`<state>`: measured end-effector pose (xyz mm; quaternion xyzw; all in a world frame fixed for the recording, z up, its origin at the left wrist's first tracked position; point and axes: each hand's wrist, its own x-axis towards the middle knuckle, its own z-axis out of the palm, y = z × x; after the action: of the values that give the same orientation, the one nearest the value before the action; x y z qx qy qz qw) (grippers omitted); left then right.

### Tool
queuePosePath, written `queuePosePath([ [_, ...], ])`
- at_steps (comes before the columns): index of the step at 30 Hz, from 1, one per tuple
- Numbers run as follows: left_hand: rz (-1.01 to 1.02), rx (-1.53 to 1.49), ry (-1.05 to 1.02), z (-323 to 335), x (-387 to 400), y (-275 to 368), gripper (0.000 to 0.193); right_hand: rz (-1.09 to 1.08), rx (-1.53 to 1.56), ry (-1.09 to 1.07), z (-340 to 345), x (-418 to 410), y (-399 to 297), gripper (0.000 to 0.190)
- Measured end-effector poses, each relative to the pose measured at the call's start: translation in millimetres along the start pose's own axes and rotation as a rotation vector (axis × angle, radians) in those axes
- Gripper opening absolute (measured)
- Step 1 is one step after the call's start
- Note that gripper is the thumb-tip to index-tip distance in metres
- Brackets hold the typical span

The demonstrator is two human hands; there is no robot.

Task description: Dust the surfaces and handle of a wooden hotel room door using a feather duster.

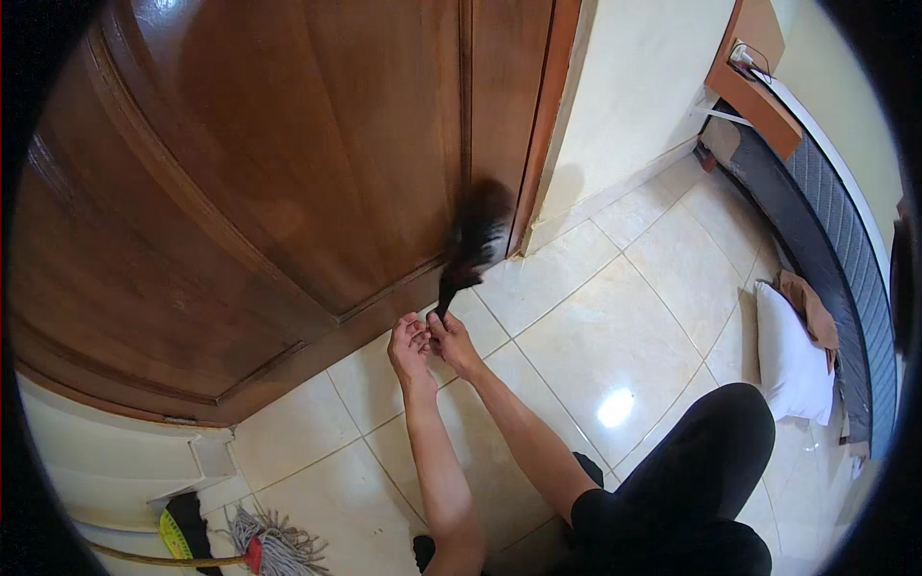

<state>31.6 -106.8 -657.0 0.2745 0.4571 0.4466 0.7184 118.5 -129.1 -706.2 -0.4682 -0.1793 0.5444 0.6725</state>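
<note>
A dark feather duster point(479, 223), blurred by motion, rises from my right hand point(452, 342), which is closed round its narrow handle. The duster's head lies in front of the lower corner of a brown wooden door point(310, 144), near the door frame; whether it touches the wood I cannot tell. Just to the left, my left hand point(410, 349) is raised close beside the right one, fingers bent and partly spread, with nothing visible in it. Both forearms reach forward over the tiled floor.
A string mop point(277, 543) and a black and yellow-green item point(180, 533) lie at the lower left. On the right a white pillow point(789, 360) and a brown cloth point(807, 309) rest against a mattress point(843, 223). A wooden shelf point(763, 108) juts out above it.
</note>
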Motion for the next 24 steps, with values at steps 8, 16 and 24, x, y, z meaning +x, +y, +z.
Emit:
queuePosePath([
  [8, -0.01, -0.017, -0.018, 6.6, 1.9, -5.4, 0.033, -0.101, -0.106, 0.053, -12.3, 0.1, 24.8, 0.022],
  [16, -0.02, 0.008, 0.003, -1.3, 0.5, -4.7, 0.031, -0.031, 0.033, 0.106, -10.7, -8.5, 11.4, 0.024],
  [24, -0.026, -0.044, -0.008, -0.5, 3.0, -8.3, 0.031, 0.068, 0.081, 0.07, 6.8, -17.7, 9.8, 0.026],
])
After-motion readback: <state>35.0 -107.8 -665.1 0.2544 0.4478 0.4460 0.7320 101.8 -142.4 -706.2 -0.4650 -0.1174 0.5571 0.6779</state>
